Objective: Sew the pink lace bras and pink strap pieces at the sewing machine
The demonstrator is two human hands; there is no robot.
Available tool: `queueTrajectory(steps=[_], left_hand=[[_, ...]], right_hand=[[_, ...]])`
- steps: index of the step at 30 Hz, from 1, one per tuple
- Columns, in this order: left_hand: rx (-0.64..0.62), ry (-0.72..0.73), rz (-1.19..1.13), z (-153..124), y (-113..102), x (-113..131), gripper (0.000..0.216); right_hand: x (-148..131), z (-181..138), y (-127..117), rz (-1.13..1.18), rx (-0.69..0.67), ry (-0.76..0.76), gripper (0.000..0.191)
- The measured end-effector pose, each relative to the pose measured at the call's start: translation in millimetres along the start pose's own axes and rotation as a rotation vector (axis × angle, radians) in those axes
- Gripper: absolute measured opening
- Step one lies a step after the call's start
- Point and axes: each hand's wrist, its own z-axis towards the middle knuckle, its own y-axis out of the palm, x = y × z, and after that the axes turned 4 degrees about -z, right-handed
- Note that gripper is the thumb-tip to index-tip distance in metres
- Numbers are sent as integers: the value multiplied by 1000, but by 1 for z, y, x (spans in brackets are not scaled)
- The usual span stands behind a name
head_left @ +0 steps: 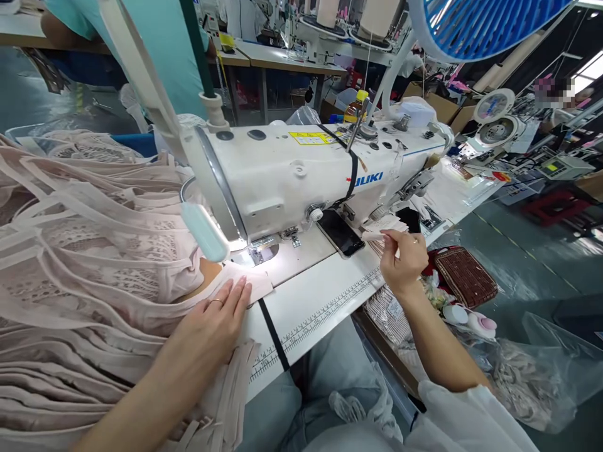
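Observation:
My left hand [223, 314] lies with its fingers stretched flat on the pale pink end of a lace-trimmed bra [181, 276], just in front of the lit needle area of a white sewing machine [282, 169]. That fabric end rests on the machine bed. Over to the right, my right hand [404, 257] pinches a small pale strip [372, 236] between thumb and fingertips. Beside it is a stack of small whitish pieces [389, 223], perhaps labels. A black phone [340, 232] lies between the machine and my right hand.
A large pile of pink bras [70, 251] covers the left side. Printed rulers [320, 314] run along the table's front edge. A blue fan [490, 25] hangs above. Striped fabric [384, 314] and a brown woven case [465, 276] sit lower right. A person in turquoise [151, 56] is behind.

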Motion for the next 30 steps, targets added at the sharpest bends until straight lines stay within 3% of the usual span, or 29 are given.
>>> queueTrajectory(steps=[2, 5, 7, 9, 11, 14, 19, 23, 26, 30], left_hand=[[-18, 3, 21, 1, -3, -1, 51], [-45, 20, 40, 13, -11, -4, 49], [-7, 40, 29, 22, -14, -9, 44], [57, 54, 11, 26, -11, -14, 40], [112, 58, -30, 27, -3, -18, 38], [185, 8, -127, 25, 11, -20, 34], [177, -263, -293, 25, 26, -21, 20], [189, -378, -466, 20, 33, -27, 29], [126, -356, -437, 17, 34, -28, 34], [62, -148, -238, 28, 25, -7, 40]], right_hand=[[-22, -3, -3, 300, -95, 15, 42], [-61, 1, 8, 651, -505, -30, 31], [-84, 9, 24, 676, -806, -148, 14], [-100, 17, 44, 558, -994, -332, 18], [-110, 22, 61, 384, -998, -476, 31], [-121, 20, 72, 183, -850, -552, 36], [-137, 3, 61, 86, -820, -584, 18], [-138, -3, 53, -1, -799, -616, 19], [-132, 0, 46, -9, -820, -639, 23], [-127, 4, 37, -58, -863, -655, 24]])
